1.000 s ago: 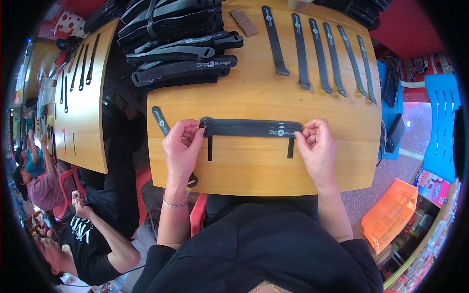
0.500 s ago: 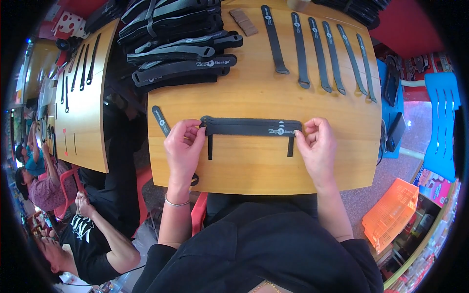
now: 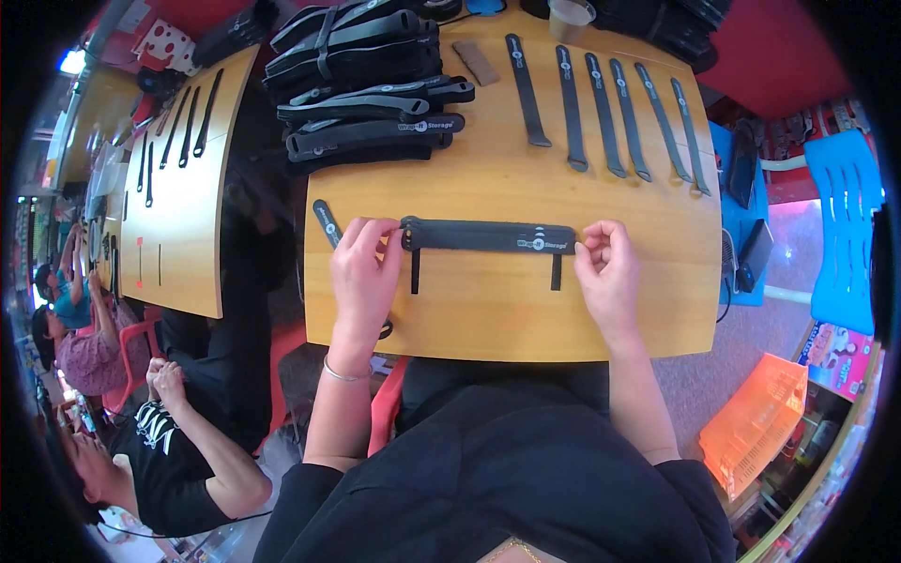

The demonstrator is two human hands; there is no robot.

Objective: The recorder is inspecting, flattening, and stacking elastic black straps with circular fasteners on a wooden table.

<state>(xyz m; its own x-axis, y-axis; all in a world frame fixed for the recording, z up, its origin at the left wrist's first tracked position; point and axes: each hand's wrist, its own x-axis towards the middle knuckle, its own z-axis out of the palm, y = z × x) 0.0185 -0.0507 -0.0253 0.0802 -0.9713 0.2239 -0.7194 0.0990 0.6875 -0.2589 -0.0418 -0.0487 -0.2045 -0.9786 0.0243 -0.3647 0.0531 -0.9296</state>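
Note:
A flat stack of black hook-and-loop straps (image 3: pixel 474 235) lies crosswise on the wooden table in front of me, printed in white near its right end. My left hand (image 3: pixel 361 272) pinches the stack's left end, by the holes. The fingertips of my right hand (image 3: pixel 608 274) close at the right end. Two narrow black strips stick out from under the stack toward me, a left strip (image 3: pixel 416 272) and a right strip (image 3: pixel 557 273). Beside my left hand lies a single strap (image 3: pixel 326 220), its lower part hidden by that hand.
A tall pile of black straps (image 3: pixel 361 122) stands at the back left, beside a brown piece (image 3: pixel 476 62). Several single straps (image 3: pixel 574 113) lie in a row at the back right, near a cup (image 3: pixel 571 17). An orange basket (image 3: pixel 758 422) is at lower right. A person (image 3: pixel 192 460) sits at left.
The view has shifted slightly, so the table appears a little further right and higher. Both hands stay at the stack's ends, and its layers look more evenly lined up.

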